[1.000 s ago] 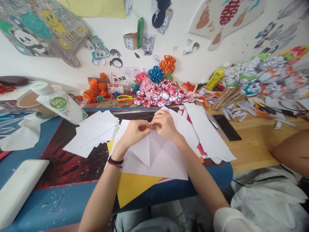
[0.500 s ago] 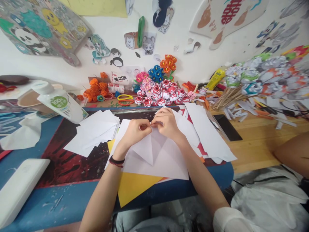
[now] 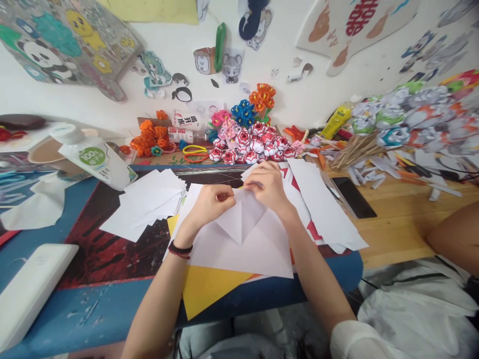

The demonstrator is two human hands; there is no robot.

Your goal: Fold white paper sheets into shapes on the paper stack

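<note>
A folded piece of white paper (image 3: 241,219) with a centre crease, its point towards me, is held by its upper edge between my hands. My left hand (image 3: 217,202) pinches it at the left, a dark band round the wrist. My right hand (image 3: 265,184) pinches the upper right part, a small gap away from the left fingers. Beneath lies a larger white sheet (image 3: 209,259), over a yellow sheet (image 3: 209,291). A stack of white paper squares (image 3: 144,202) sits to the left, and long white sheets (image 3: 322,204) lie to the right.
Paper and wire flowers (image 3: 258,142) line the back by the wall. A white bottle (image 3: 93,159) leans at the left, above a white box-like object (image 3: 37,294). On the right are a dark phone (image 3: 354,197), paper scraps, and another person's arm (image 3: 454,237).
My right hand has moved right and slightly up, away from my left hand. The folded paper has shifted right and up, its point now higher.
</note>
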